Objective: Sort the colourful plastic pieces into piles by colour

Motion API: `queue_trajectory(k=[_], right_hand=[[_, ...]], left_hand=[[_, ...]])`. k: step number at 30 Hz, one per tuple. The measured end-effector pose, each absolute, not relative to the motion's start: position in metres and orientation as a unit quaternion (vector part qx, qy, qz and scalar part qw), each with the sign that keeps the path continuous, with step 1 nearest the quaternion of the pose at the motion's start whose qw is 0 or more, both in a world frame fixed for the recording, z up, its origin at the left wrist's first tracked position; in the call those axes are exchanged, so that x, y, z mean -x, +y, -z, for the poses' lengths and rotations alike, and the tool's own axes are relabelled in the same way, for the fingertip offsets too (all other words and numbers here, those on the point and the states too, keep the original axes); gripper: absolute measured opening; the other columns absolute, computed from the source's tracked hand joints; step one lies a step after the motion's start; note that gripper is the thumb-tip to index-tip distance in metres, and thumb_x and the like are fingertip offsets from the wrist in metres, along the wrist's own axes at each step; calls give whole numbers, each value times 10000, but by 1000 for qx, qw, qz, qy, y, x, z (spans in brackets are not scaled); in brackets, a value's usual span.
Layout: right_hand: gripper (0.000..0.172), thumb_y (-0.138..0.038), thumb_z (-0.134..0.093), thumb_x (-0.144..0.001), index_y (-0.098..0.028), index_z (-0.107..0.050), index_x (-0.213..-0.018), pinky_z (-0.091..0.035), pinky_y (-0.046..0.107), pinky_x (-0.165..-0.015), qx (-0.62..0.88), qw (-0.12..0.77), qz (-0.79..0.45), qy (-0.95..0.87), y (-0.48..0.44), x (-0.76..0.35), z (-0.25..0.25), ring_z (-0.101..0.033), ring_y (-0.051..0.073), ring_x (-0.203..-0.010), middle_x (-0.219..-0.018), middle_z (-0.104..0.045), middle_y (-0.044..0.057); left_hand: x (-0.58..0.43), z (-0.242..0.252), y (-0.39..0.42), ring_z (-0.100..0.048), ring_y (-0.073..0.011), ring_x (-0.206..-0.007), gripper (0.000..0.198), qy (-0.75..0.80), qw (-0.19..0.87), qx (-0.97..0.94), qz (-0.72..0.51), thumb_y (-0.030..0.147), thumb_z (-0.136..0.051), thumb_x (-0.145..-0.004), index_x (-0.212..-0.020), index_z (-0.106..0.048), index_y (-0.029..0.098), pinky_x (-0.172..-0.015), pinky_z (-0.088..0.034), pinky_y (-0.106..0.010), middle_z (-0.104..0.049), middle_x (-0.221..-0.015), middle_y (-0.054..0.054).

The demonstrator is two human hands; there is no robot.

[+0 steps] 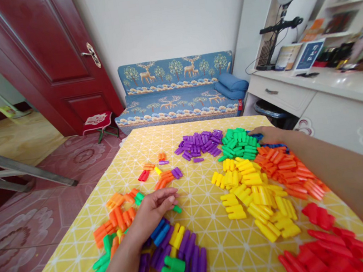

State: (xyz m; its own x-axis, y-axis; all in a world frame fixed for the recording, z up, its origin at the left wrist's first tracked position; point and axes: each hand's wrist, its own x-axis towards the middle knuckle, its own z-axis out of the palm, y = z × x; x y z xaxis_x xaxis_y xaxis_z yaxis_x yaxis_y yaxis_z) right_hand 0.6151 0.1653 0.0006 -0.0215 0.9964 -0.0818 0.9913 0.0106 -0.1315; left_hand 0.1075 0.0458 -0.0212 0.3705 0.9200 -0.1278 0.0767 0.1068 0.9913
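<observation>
My left hand (156, 206) hovers over the near left of the table, its fingers curled in. A green plastic block (177, 209) pokes out under its thumb and appears held there. Below it lies a mixed heap of purple blocks (187, 250), along with blue, yellow, green and orange ones. At the far right, my right hand (264, 134) reaches into blue blocks (275, 144), its fingers close together; its grip is partly hidden. Green blocks (240, 144) lie beside its fingertips, and orange blocks (283, 168) are under the forearm.
Yellow blocks (258, 197), red blocks (327, 251) and purple blocks (199, 143) form separate piles on the patterned yellow tablecloth (209, 223). Joined orange pieces (120, 217) lie at left. Beyond stand a blue sofa (175, 98), a red stool (98, 119) and a white dresser (343, 115).
</observation>
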Motion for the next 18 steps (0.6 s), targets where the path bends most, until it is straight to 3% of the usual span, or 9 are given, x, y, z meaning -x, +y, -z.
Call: queue_trajectory(k=[5, 18], right_hand=[[709, -82, -573, -599, -214, -545, -1295, -403, 336, -994, 713, -52, -61, -696, 165, -608, 0, -513, 281, -1198, -1307, -551, 66], [562, -151, -628, -655, -211, -598, -1214, -425, 286, -838, 746, -89, -81, -655, 151, -616, -6, -578, 256, -1055, -1187, -620, 101]], left_hand=[[-104, 28, 47, -648, -170, -816, 430, 431, 591, -591, -341, 423, -701, -731, -1043, -661, 130, -786, -537, -316, -700, -935, -78], [-106, 24, 47, -653, -169, -790, 438, 433, 600, -575, -349, 426, -733, -690, -1010, -672, 134, -764, -544, -312, -707, -930, -79]])
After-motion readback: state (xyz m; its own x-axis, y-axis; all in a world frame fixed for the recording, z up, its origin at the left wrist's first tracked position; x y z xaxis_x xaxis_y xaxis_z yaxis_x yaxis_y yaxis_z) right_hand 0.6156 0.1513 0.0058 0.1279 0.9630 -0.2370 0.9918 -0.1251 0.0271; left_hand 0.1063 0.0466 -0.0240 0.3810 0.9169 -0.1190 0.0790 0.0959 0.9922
